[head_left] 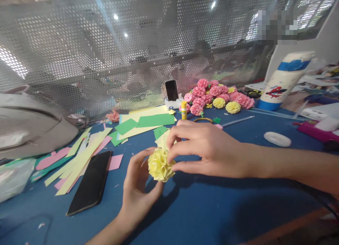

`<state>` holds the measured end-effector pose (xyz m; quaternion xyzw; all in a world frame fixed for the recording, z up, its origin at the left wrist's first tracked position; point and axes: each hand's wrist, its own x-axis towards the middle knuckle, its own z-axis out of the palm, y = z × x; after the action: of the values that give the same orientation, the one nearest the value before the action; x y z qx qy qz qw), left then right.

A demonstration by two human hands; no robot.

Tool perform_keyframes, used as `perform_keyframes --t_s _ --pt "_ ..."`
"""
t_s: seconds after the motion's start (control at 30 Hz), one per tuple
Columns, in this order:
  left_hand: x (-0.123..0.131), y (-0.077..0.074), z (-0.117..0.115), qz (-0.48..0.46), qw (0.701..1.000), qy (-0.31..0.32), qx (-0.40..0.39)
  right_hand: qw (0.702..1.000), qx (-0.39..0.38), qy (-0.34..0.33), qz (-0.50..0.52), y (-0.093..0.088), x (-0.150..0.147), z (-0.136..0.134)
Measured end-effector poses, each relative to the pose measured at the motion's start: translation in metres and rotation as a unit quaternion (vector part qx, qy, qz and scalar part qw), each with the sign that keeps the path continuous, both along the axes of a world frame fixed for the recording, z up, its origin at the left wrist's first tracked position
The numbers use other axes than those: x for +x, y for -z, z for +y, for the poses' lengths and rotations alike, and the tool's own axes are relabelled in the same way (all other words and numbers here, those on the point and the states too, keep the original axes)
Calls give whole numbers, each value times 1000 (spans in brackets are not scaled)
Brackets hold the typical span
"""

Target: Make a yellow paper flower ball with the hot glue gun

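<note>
A yellow folded-paper flower (160, 165) is held up over the blue table, its many pointed petals facing me. My left hand (137, 188) grips it from the left, fingers behind and thumb underneath. From the right, my right hand (203, 149) has its fingertips closed at the flower's right edge, touching the petals. Just behind the flower lie a pale yellow paper piece (162, 141) and a green scrap (160, 132). A yellow glue stick (184, 110) stands upright beyond my right hand.
Pink paper flowers (203, 93) and two yellow ones are heaped at the back. A black phone (91, 183) and paper strips (82, 160) lie left, beside a grey bag (31, 125). A bottle (284, 81) and white oval object (277, 139) are right. A perforated screen (119, 54) stands behind.
</note>
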<state>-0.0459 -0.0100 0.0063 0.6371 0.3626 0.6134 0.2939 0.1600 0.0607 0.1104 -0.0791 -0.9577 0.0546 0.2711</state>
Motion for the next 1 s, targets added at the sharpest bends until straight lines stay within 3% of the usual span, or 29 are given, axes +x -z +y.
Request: perform_keyframes --t_s 0.3,1.0 --pt "-2 3 -2 3 999 -25 33 996 72 41 23 6 -3 -11" --pt "-1 2 -2 5 998 -9 56 994 93 23 47 10 -5 -11"
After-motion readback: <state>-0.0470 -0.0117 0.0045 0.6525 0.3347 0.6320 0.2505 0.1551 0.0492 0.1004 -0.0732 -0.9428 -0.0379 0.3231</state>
